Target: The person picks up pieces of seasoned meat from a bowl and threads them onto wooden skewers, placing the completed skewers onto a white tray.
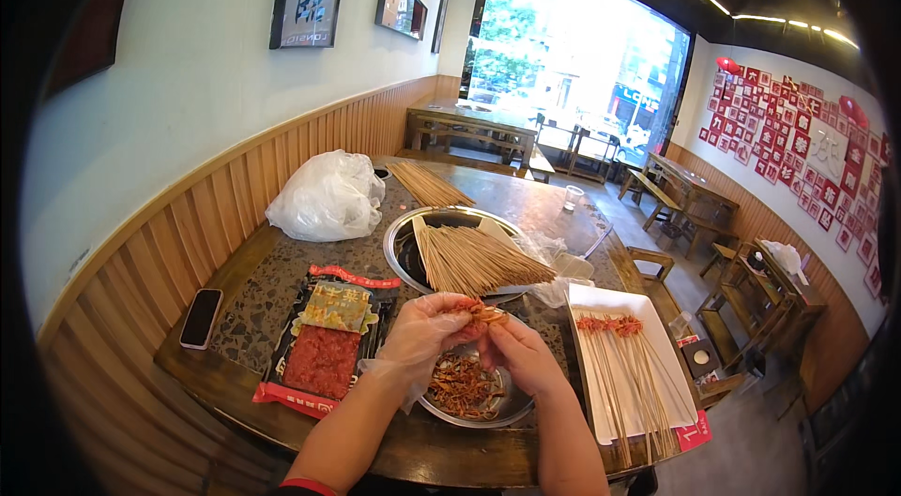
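My left hand [426, 327], in a clear plastic glove, and my bare-looking right hand [517, 352] meet over a round metal bowl [517, 415]. Both pinch a small clump of reddish meat and brown shreds [482, 313]. Dark brown shreds [464, 383] lie in the bowl. To the left, an opened black and red package [299, 390] holds a slab of red minced meat [320, 359]. On the right, a white tray [669, 376] carries several wooden skewers [626, 383] with reddish food at their far ends. Whether a skewer is between my fingers cannot be told.
Bare wooden skewers [479, 260] lie in a pile over a round metal-rimmed recess [394, 228], with more skewers [429, 183] behind. A white plastic bag [331, 197], a phone [202, 318] and a clear cup [572, 198] stand or lie on the table [246, 285].
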The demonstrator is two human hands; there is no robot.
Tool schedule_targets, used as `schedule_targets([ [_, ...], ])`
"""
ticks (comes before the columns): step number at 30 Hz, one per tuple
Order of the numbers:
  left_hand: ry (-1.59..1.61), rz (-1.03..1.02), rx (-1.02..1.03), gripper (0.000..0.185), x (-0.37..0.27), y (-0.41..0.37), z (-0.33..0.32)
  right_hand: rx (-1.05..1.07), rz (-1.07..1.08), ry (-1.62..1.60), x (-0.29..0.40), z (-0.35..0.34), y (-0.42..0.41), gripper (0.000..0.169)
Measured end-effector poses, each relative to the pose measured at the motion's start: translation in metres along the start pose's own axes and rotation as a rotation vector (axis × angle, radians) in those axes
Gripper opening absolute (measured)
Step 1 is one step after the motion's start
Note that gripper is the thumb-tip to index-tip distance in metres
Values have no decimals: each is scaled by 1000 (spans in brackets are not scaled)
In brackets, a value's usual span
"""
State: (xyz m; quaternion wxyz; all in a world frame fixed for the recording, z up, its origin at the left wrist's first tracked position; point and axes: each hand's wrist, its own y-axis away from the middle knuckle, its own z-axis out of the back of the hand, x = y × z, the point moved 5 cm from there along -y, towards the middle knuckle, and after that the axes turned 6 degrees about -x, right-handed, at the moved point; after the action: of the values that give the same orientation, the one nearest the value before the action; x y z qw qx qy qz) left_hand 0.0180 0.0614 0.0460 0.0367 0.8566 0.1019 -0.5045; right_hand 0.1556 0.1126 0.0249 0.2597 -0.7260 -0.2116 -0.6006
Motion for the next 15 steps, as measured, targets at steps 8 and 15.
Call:
schedule_targets([
  [8,-16,-3,69,18,14,-4,6,-154,287,238,11,3,-1,22],
  [15,-148,-202,88,19,23,-8,8,-287,787,723,31,-8,11,15],
])
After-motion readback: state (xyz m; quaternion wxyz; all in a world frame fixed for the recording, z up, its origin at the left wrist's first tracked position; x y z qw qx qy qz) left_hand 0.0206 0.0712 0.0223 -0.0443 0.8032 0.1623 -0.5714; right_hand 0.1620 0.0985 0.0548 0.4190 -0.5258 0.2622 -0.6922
